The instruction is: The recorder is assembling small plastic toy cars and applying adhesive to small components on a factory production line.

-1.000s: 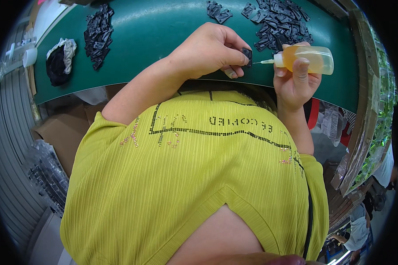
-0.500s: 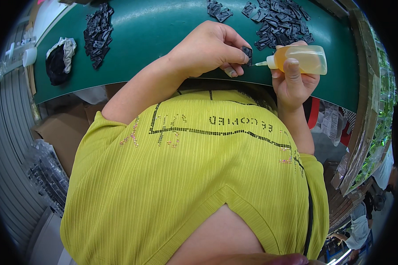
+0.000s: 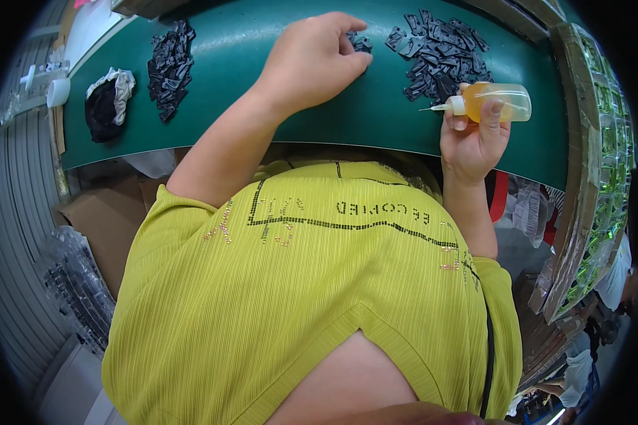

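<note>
though sideways, bottle (image 3: 512,101) between right fingers (image 3: 490,122)

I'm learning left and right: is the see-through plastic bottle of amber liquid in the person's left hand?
No, the right hand grips the bottle, while the left hand is beside small, flat black pieces.

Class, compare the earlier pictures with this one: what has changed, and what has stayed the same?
The left hand has moved forward and leftward, away from the bottle, to the small cluster of black parts. The black piece it pinched no longer shows; whether let go or hidden, I cannot tell. The right hand still holds the bottle sideways. The left pile, right pile and cloth bundle look unmoved.
</note>
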`<state>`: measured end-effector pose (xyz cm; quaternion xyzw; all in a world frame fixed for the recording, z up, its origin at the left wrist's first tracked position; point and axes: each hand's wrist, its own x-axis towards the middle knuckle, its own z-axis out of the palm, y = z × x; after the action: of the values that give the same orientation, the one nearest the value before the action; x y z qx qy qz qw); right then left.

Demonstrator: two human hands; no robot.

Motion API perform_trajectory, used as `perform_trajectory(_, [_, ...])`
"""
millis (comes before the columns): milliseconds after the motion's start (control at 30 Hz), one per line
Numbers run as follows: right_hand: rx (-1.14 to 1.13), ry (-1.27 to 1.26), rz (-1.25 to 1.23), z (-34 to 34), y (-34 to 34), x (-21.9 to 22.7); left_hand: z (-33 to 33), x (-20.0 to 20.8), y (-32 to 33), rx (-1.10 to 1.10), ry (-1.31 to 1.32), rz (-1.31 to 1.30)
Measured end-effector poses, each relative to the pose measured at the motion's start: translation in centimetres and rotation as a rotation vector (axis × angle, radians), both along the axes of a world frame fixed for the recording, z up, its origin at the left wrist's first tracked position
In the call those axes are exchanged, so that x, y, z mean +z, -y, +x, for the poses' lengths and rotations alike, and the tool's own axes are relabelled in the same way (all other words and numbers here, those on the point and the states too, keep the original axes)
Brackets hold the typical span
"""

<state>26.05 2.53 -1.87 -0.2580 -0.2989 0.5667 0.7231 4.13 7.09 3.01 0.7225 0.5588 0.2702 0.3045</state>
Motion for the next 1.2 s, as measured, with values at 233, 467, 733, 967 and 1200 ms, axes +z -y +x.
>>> perform_trajectory(233, [-0.016,0.068,0.004,-0.2,0.1,0.0,3.8,2.2,-3.8,-0.007,-0.361,0.075])
perform_trajectory(467, [-0.014,0.034,0.007,0.1,0.3,-0.2,3.9,2.1,-4.3,-0.029,-0.288,-0.095])
perform_trajectory(733, [-0.029,0.062,0.115,-0.7,0.1,-0.1,1.9,-0.1,2.8,-0.063,0.635,-0.665])
perform_trajectory(967, [-0.028,0.334,0.177,-0.8,0.6,-0.1,2.4,0.0,3.7,0.010,0.601,-0.782])
perform_trajectory(1200, [-0.038,0.349,0.162,-1.1,0.6,-0.1,2.2,-0.2,3.7,-0.004,0.603,-0.791])
